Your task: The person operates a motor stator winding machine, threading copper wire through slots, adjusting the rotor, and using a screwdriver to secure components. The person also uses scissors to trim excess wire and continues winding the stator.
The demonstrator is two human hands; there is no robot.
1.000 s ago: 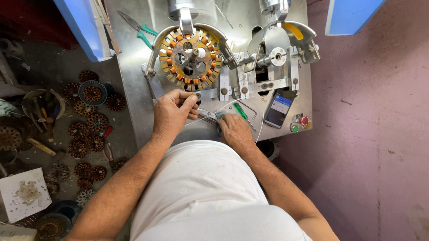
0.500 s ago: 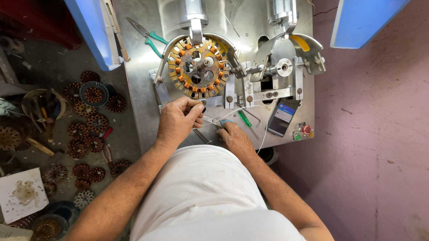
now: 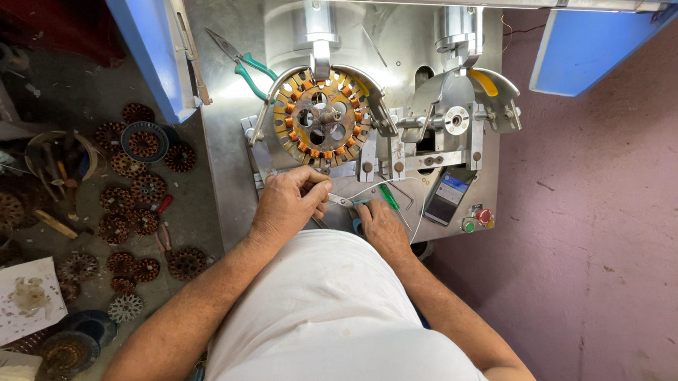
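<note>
Head view: your left hand (image 3: pixel 291 203) pinches a thin wire (image 3: pixel 369 188) below the stator (image 3: pixel 321 120); your right hand (image 3: pixel 380 226), beside it, grips a blue-handled tool (image 3: pixel 357 226).

Stator (image 3: pixel 323 122) behind hands; pliers (image 3: pixel 242 60) left.

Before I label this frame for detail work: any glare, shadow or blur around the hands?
Head view: strong glare on the steel machine plate behind the wound stator; left hand and right hand are evenly lit and sharp; floor with spare stators is dimmer; edges bow slightly from the wide lens.
</note>
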